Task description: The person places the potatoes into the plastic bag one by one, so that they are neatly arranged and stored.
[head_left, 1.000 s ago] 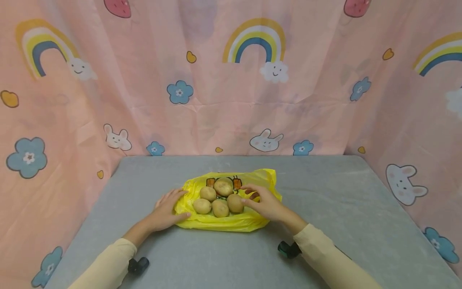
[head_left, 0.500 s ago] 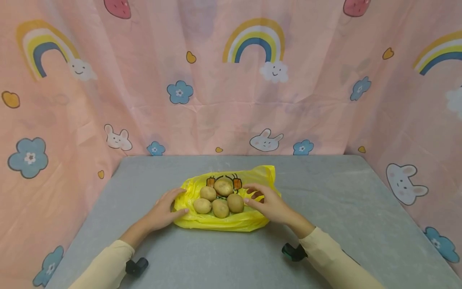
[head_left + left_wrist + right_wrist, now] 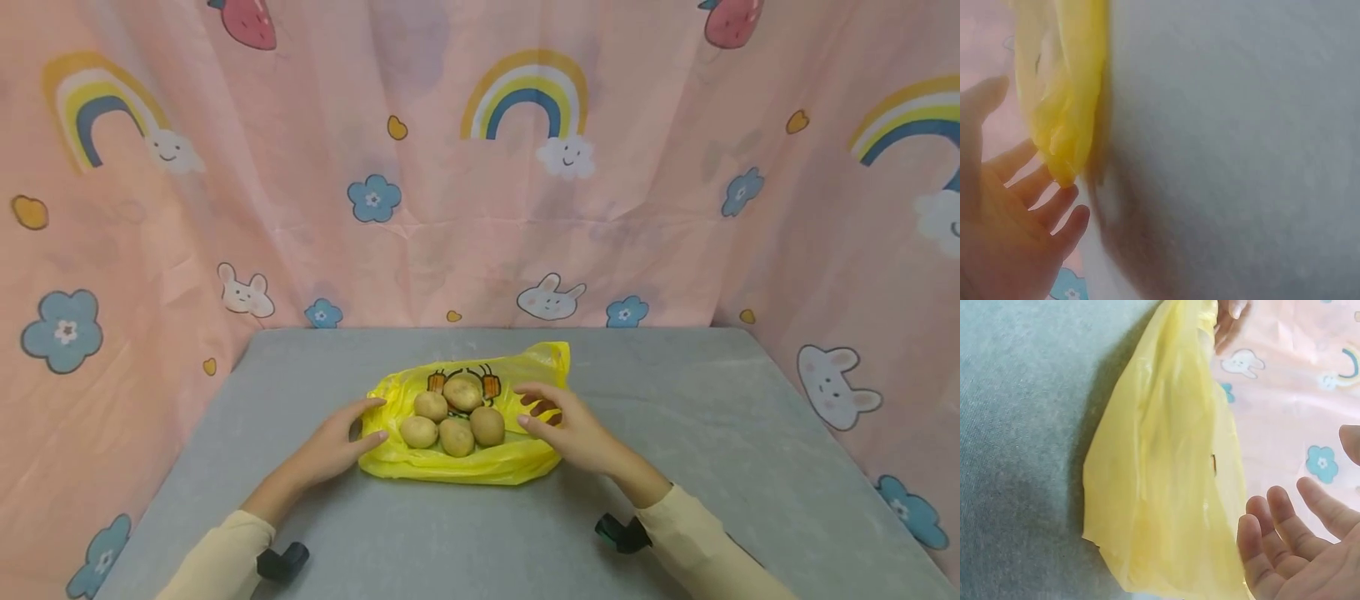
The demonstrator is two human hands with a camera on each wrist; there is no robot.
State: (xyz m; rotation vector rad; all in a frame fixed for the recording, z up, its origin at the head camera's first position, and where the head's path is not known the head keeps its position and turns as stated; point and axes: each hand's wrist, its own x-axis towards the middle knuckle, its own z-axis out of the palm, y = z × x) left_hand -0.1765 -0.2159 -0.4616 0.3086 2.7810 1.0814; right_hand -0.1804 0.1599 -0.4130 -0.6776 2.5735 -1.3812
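Pink cartoon-print curtain (image 3: 450, 208) with rainbows, rabbits and blue flowers hangs on three sides of a grey cloth-covered table (image 3: 712, 433). At the table's middle lies a crumpled yellow plastic bag (image 3: 465, 462) with an orange and black print, spread flat. Five small tan potatoes (image 3: 453, 417) sit in a cluster on top of it, touching one another. My left hand (image 3: 337, 437) rests at the bag's left edge, fingers loosely spread; fingertips (image 3: 1063, 187) meet the plastic, gripping nothing. My right hand (image 3: 573, 425) hovers at the bag's right side, just beside the nearest potato, fingers (image 3: 1272, 531) relaxed and parted, palm empty; whether it touches the plastic I cannot tell. Cream sleeves (image 3: 690, 533) cover both forearms.
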